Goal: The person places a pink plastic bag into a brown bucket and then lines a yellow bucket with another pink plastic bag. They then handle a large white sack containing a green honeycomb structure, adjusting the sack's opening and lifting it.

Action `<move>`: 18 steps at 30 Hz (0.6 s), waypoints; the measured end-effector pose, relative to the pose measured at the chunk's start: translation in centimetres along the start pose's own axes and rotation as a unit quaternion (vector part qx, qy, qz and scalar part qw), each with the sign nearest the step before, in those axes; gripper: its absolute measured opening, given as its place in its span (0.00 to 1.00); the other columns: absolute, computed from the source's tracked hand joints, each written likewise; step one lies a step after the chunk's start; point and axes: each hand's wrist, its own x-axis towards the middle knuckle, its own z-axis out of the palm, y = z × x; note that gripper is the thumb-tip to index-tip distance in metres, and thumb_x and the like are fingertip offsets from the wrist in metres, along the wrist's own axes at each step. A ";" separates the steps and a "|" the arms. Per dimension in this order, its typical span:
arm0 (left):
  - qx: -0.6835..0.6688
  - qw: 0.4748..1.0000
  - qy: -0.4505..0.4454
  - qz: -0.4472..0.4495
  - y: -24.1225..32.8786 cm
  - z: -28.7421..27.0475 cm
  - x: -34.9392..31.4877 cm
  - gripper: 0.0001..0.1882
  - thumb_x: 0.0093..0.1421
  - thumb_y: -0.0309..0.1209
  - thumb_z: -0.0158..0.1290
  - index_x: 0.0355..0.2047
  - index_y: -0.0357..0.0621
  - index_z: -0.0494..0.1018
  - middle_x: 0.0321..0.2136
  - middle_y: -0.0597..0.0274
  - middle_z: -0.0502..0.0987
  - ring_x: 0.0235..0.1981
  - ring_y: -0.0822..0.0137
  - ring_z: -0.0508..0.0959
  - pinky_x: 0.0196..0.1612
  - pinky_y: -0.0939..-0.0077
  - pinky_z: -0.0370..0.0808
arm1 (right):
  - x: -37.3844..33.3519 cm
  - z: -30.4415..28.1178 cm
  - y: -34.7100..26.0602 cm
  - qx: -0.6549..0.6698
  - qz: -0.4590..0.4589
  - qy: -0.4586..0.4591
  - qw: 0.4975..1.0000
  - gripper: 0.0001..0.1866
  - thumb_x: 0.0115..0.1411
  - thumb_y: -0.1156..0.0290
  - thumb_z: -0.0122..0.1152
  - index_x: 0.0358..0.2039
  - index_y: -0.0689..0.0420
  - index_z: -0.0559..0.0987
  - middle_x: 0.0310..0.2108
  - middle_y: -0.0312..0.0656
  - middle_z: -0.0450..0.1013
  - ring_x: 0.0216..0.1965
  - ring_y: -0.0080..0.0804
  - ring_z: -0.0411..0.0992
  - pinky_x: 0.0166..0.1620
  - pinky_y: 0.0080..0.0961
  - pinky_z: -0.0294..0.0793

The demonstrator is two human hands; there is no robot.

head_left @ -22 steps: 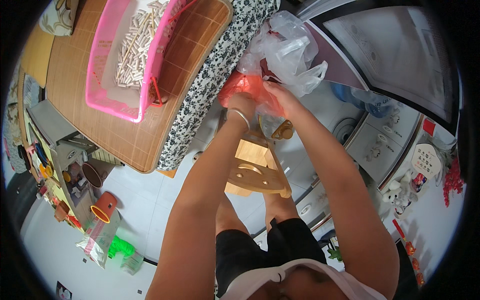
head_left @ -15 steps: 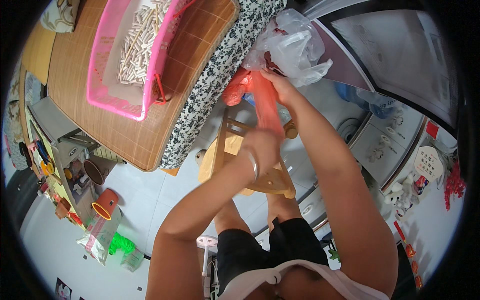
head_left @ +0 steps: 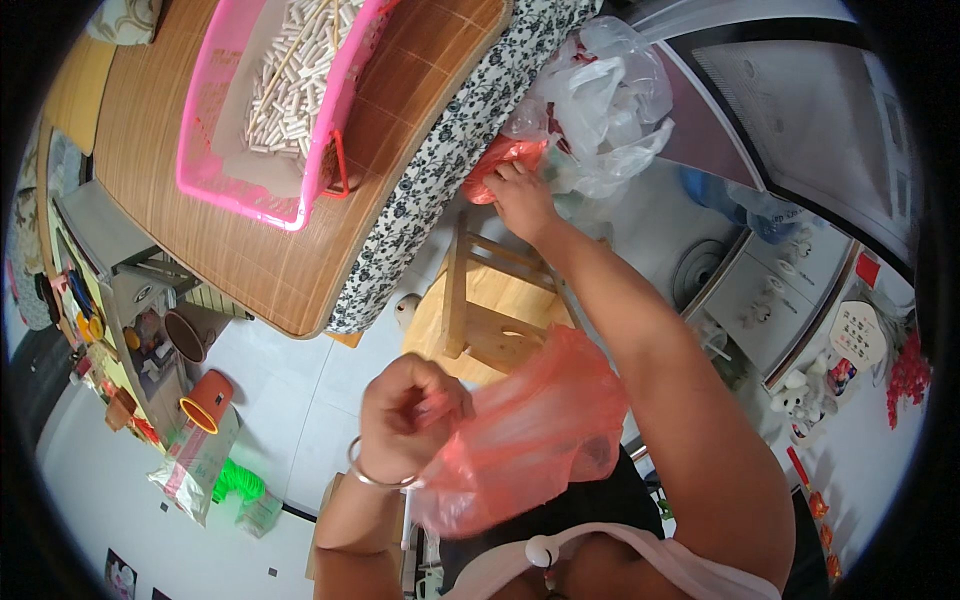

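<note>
Faces a brown bamboo-topped table (head_left: 250, 270) and a pale wooden chair (head_left: 485, 300). Clutches a thin translucent red plastic bag (head_left: 540, 430) by one gathered end in the clenched left hand (head_left: 405, 415), leaving it spread above the lap. Grips a crumpled shiny red plastic bundle (head_left: 485, 178) beside the table with the right hand (head_left: 524, 203), presumably for steadiness.

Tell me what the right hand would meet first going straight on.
The right hand would first meet the bunched red plastic, which it seems to touch; depth beyond that is unclear.
</note>
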 end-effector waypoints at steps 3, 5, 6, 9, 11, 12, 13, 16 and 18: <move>0.216 0.976 0.004 0.006 -0.5 0.1 1.6 0.17 0.44 0.12 0.41 0.35 0.35 0.67 0.23 0.64 0.67 0.23 0.72 0.71 0.28 0.79 0.70 | 0.3 1.3 0.2 -0.066 0.047 -0.030 0.996 0.07 0.51 0.72 0.56 0.33 0.51 0.77 0.32 0.40 0.71 0.42 0.42 0.70 0.43 0.34 0.71; 0.368 0.927 -0.007 0.075 -0.4 0.0 4.2 0.17 0.45 0.14 0.43 0.38 0.34 0.70 0.24 0.59 0.71 0.26 0.64 0.74 0.32 0.75 0.72 | 0.5 0.6 0.7 -0.052 0.121 -0.031 0.991 0.06 0.54 0.72 0.54 0.33 0.53 0.77 0.32 0.41 0.72 0.40 0.42 0.71 0.42 0.35 0.72; 0.439 0.889 -0.005 0.132 -0.8 -0.3 5.9 0.16 0.45 0.16 0.46 0.38 0.35 0.71 0.25 0.57 0.72 0.27 0.62 0.75 0.32 0.72 0.73 | 0.7 0.2 0.4 0.013 0.144 0.002 0.989 0.06 0.55 0.72 0.54 0.33 0.53 0.77 0.32 0.41 0.73 0.39 0.43 0.71 0.42 0.35 0.72; 0.611 0.785 -0.012 0.106 -2.6 -1.0 11.4 0.11 0.49 0.25 0.52 0.35 0.39 0.74 0.35 0.48 0.74 0.33 0.51 0.76 0.38 0.63 0.75 | 0.6 -1.2 0.3 0.168 0.169 0.112 0.965 0.05 0.57 0.72 0.52 0.33 0.53 0.76 0.29 0.42 0.75 0.33 0.45 0.73 0.39 0.36 0.72; 0.711 0.678 -0.060 0.175 -6.8 -2.9 15.5 0.13 0.50 0.26 0.52 0.37 0.40 0.75 0.42 0.45 0.72 0.38 0.50 0.77 0.43 0.61 0.75 | 0.7 -2.0 -0.2 0.163 0.169 0.077 0.969 0.06 0.57 0.72 0.52 0.33 0.53 0.76 0.31 0.42 0.74 0.36 0.45 0.73 0.39 0.37 0.72; 0.753 0.644 -0.129 0.042 -6.0 -1.6 17.2 0.15 0.51 0.27 0.53 0.41 0.42 0.75 0.49 0.43 0.66 0.43 0.51 0.76 0.46 0.63 0.75 | 0.6 -2.3 -0.1 0.159 0.172 0.060 0.970 0.06 0.56 0.72 0.52 0.34 0.52 0.76 0.32 0.42 0.74 0.37 0.45 0.73 0.40 0.37 0.72; 0.775 0.594 -0.195 -0.090 -5.4 0.0 18.5 0.17 0.53 0.27 0.53 0.45 0.43 0.76 0.56 0.41 0.61 0.48 0.52 0.76 0.49 0.65 0.75 | 0.6 -2.5 0.0 0.114 0.148 0.032 0.982 0.06 0.56 0.72 0.52 0.34 0.52 0.76 0.33 0.42 0.73 0.37 0.46 0.72 0.40 0.38 0.72; 0.774 0.596 -0.204 -0.070 -8.0 0.2 19.8 0.13 0.51 0.23 0.52 0.39 0.42 0.76 0.49 0.43 0.67 0.48 0.47 0.75 0.49 0.60 0.74 | 0.0 -1.8 -0.1 0.005 0.098 -0.027 0.995 0.06 0.54 0.72 0.53 0.33 0.53 0.75 0.37 0.41 0.71 0.37 0.45 0.72 0.40 0.38 0.72; 0.776 0.589 -0.213 -0.071 -8.7 0.9 20.7 0.17 0.54 0.24 0.50 0.46 0.43 0.73 0.59 0.37 0.57 0.48 0.47 0.75 0.50 0.60 0.74 | 0.0 -0.4 0.6 -0.049 0.096 -0.035 0.994 0.05 0.53 0.71 0.54 0.31 0.52 0.76 0.38 0.40 0.70 0.38 0.44 0.72 0.40 0.38 0.72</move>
